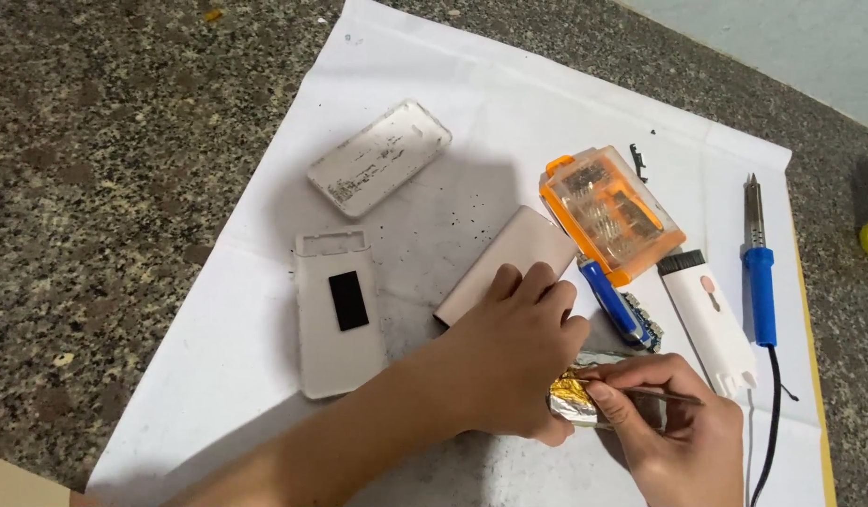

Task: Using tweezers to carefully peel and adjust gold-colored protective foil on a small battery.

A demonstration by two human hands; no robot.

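Paper sheet (265,310) carries a shell half (335,314) and a beige sleeve (509,258). Left hand (509,361) curls down on a foil-wrapped pack (575,394) — right hand (673,422) pinches thin tweezers (664,395) against its gold patch. Right of that — orange bit case (610,211), blue soldering iron (759,272).

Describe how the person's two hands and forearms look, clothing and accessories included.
Both are bare. The left hand and its forearm show no sleeve, glove, watch or bracelet along the whole visible length. The right hand is likewise ungloved, with no ring visible on its fingers; its wrist runs out of the picture, so any sleeve there cannot be seen. The fingernails look short and unpainted.
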